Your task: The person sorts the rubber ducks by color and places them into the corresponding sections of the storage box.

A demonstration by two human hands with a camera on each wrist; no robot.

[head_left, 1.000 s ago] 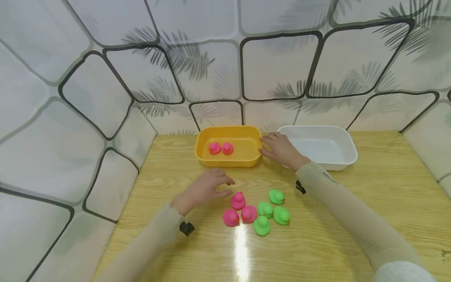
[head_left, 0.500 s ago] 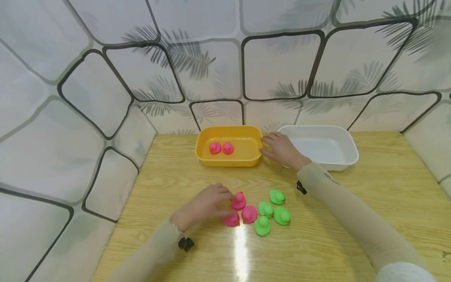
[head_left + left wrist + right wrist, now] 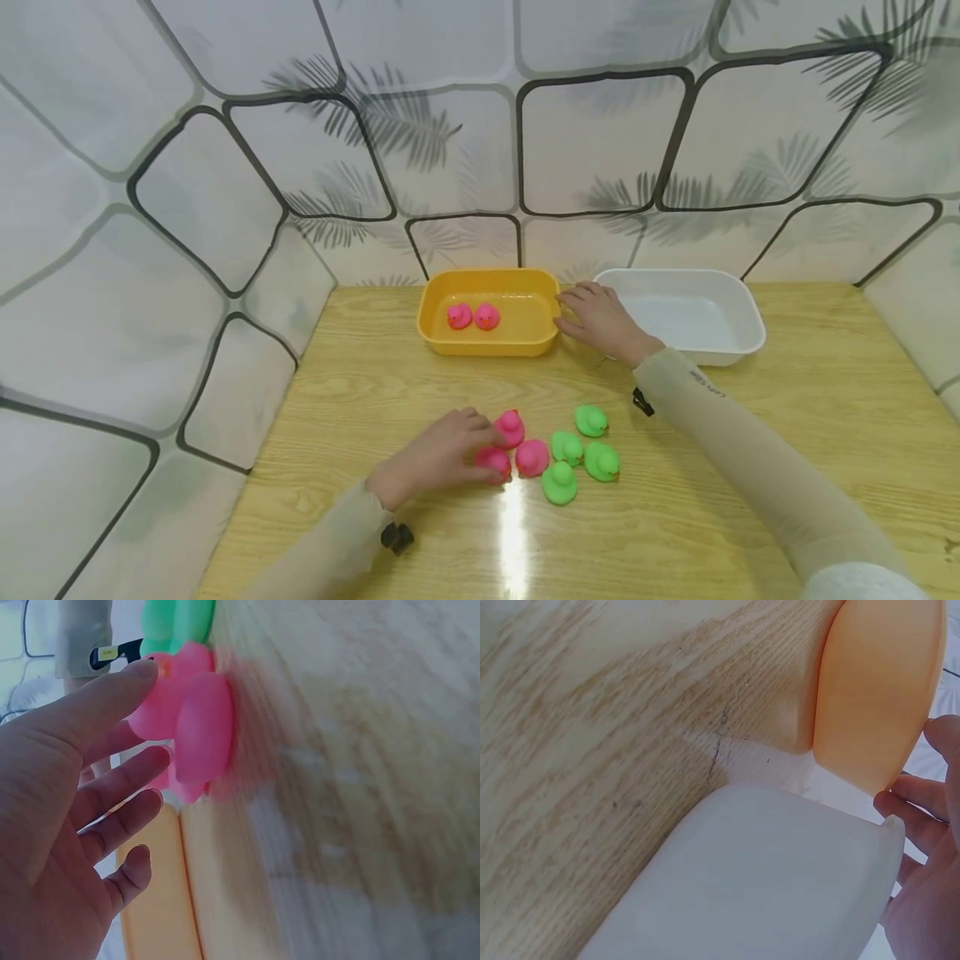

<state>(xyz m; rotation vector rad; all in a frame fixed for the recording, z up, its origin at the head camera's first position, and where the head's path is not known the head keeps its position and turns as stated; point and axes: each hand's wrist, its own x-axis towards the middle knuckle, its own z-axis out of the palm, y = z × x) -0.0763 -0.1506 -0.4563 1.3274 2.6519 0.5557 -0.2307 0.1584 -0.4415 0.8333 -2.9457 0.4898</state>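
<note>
My left hand (image 3: 442, 452) is low over the table, its thumb and fingers around a pink rubber duck (image 3: 491, 463). In the left wrist view the thumb lies at the head of that duck (image 3: 204, 727), with the fingertips at its side. Two more pink ducks, the rear one (image 3: 511, 428) and the right one (image 3: 532, 458), sit close beside it. My right hand (image 3: 603, 321) has its fingertips at the right rim of the yellow tub (image 3: 487, 347), between that tub and the white tub (image 3: 720, 357). Two pink ducks (image 3: 472, 317) lie in the yellow tub.
Several green rubber ducks (image 3: 567, 448) sit just right of the pink ones on the wooden table (image 3: 360, 367). Both tubs stand at the table's back edge, against a patterned cloth wall (image 3: 450, 167). Another cloth wall runs along the left side.
My left hand has come down toward me onto the front left pink duck, and its fingers have drawn in around it. The right hand stays at the yellow tub.
</note>
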